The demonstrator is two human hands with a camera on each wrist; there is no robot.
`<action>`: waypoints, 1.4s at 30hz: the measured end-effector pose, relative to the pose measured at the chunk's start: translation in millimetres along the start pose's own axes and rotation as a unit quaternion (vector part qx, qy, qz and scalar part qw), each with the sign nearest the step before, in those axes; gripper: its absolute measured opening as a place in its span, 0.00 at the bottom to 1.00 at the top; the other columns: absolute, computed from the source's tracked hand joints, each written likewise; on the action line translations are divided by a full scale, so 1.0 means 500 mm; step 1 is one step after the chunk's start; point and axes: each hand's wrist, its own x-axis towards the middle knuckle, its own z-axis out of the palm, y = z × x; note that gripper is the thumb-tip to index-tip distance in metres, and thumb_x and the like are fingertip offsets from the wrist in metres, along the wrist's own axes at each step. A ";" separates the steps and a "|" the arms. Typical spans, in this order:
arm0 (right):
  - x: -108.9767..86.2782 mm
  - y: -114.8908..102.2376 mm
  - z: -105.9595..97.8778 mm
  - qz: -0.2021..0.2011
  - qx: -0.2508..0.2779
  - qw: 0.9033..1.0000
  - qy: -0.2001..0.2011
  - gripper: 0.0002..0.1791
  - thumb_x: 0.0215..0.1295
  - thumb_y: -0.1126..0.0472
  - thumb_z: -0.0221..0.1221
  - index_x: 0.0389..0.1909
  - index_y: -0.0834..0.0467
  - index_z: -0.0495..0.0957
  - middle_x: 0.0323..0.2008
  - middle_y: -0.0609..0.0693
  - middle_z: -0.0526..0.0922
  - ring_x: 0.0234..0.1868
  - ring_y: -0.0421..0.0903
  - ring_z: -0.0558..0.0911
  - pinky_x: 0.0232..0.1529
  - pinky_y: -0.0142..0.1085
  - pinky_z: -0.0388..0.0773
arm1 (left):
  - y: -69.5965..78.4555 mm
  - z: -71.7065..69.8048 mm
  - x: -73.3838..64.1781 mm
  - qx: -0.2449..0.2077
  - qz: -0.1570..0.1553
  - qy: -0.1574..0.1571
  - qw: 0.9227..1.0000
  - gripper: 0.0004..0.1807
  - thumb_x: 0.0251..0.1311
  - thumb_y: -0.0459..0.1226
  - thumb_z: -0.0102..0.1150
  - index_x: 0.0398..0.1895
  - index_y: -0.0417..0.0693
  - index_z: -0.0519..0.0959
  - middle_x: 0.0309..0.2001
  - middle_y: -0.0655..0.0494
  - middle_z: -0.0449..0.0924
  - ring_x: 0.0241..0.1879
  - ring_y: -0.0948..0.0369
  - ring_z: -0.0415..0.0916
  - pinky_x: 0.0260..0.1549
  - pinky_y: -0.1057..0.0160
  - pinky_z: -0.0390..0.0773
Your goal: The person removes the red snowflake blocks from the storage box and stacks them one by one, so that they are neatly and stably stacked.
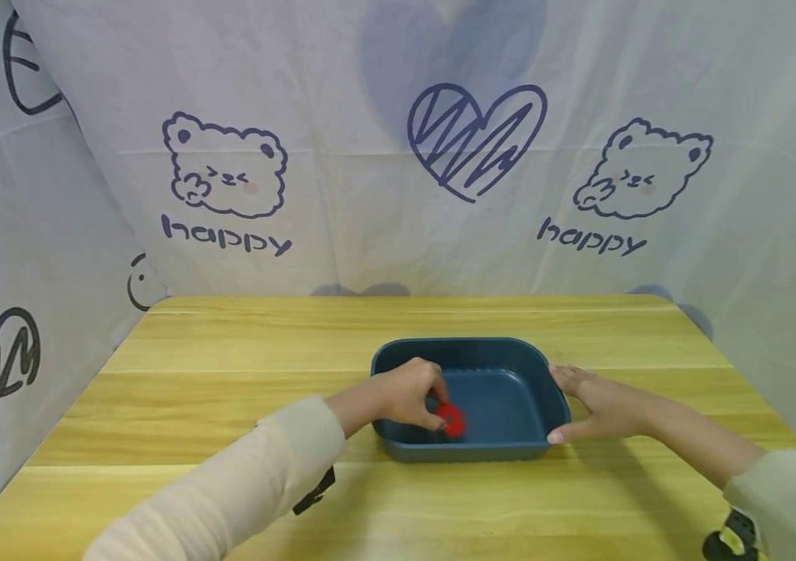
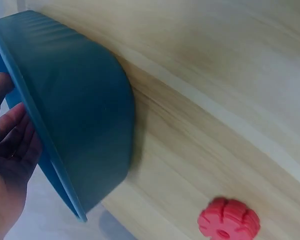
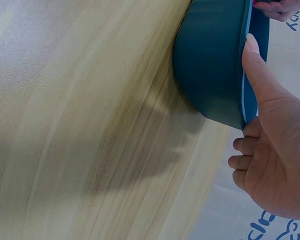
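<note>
A dark blue plastic basin (image 1: 489,405) sits on the wooden table, seen from its outer wall in the left wrist view (image 2: 85,95). My left hand (image 1: 408,396) reaches over its left side and pinches a small red round piece (image 1: 450,419) between thumb and fingers, low inside the basin; the piece is blurred. My right hand (image 1: 608,401) holds the right end, thumb at the front rim and fingers toward the back corner. In the right wrist view the thumb (image 3: 255,60) laps over the rim while the other fingers curl beneath it.
Another red round piece (image 2: 229,220), grooved and with a hole, lies on the table outside the basin in the left wrist view. A white cloth (image 1: 349,195) with drawn bears and hearts hangs behind the table (image 1: 216,374).
</note>
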 end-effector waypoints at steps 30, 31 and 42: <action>-0.002 -0.002 -0.004 0.006 0.000 1.000 -0.002 0.60 0.50 0.35 0.61 0.66 0.78 0.48 0.67 0.76 0.49 0.67 0.73 0.49 0.63 0.65 0.50 | -0.025 -0.053 -0.109 -0.025 -0.003 0.031 0.999 0.13 0.49 0.38 0.68 0.33 0.37 0.83 0.34 0.49 0.78 0.34 0.55 0.76 0.32 0.75 0.75; -0.002 -0.001 -0.004 0.006 -0.002 1.000 -0.002 0.60 0.50 0.35 0.61 0.66 0.78 0.48 0.67 0.76 0.49 0.67 0.73 0.49 0.62 0.65 0.51 | -0.026 -0.053 -0.112 -0.028 -0.003 0.035 0.999 0.13 0.49 0.38 0.68 0.33 0.38 0.83 0.34 0.48 0.78 0.33 0.55 0.76 0.32 0.75 0.75; 0.001 -0.002 0.001 0.004 0.001 1.000 -0.004 0.59 0.51 0.36 0.61 0.66 0.78 0.48 0.67 0.76 0.49 0.67 0.74 0.49 0.62 0.65 0.50 | -0.050 -0.056 -0.159 -0.035 0.003 0.092 0.995 0.12 0.46 0.38 0.69 0.33 0.40 0.83 0.33 0.54 0.79 0.33 0.63 0.74 0.36 0.69 0.78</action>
